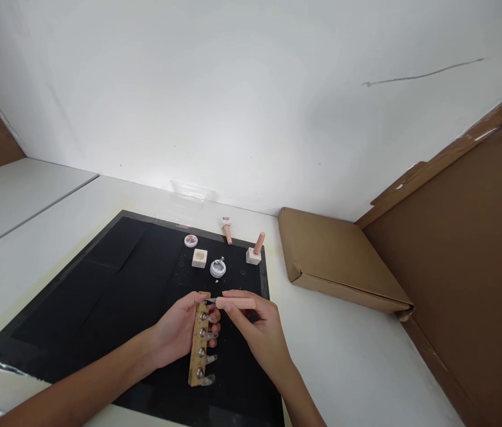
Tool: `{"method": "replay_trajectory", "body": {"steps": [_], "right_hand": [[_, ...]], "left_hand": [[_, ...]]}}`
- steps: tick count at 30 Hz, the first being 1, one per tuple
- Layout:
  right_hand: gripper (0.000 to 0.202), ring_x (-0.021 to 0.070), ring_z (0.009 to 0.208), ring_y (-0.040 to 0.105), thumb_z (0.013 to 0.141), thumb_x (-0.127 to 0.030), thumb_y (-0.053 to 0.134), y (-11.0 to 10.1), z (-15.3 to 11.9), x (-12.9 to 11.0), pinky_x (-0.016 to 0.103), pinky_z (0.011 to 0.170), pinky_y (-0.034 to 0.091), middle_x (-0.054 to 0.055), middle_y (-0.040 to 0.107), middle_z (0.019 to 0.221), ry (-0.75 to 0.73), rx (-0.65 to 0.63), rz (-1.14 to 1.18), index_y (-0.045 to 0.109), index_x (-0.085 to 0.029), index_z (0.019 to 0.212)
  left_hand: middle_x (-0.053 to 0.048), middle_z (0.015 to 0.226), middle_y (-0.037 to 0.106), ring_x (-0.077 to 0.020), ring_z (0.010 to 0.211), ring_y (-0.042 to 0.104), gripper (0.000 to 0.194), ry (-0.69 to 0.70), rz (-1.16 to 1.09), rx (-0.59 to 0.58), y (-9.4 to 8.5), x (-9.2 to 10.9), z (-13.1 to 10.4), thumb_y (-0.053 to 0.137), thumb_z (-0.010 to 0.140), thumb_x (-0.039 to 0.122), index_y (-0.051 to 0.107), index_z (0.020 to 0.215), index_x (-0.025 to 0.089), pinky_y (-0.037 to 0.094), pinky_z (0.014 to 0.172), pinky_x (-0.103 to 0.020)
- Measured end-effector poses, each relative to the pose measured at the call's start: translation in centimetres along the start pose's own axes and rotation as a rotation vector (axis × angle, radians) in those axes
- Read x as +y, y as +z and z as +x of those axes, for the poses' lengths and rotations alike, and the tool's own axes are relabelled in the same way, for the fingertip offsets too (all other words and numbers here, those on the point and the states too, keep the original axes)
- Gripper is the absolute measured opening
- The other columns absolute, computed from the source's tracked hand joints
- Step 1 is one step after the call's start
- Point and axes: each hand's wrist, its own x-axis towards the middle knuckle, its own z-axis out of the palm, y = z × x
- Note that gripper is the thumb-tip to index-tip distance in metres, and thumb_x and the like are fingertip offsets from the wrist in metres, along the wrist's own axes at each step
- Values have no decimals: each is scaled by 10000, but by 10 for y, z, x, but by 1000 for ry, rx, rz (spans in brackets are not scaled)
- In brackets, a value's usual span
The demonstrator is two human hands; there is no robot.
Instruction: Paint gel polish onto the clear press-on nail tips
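Observation:
My left hand (184, 323) is closed around a wooden strip (194, 353) that carries a row of round metal mounts with clear false nail tips (210, 335) sticking out to the right. In my right hand (257, 326) is a nail polish brush, its pink handle (236, 303) pinched between thumb and fingers. The brush end points left at the nail tip at the strip's far end, close to my left thumb. Whether the bristles touch that tip is too small to tell.
Beyond my hands on the black mat (99, 296) are a whitish square block or bottle (200, 258), a small round jar (217, 270) of grey stuff and a round lid (191, 241). Two pink-capped polish bottles (253, 256) (226, 223) stand farther back. A cardboard box (335, 255) lies right.

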Motion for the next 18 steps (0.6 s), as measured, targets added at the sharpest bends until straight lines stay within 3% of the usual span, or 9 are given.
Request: {"method": "replay_trajectory", "body": {"steps": [18], "right_hand": [[147,178,612,685,774,-204,626,0,2,-1,257,503,526,60,760,803,-27,51,-94,761,-206,714]], "left_hand": [[2,631,454,-134,573,467,234,11,-39,-39,2,2,-2,428,827,294,540,695,137,380,581,-284]]}}
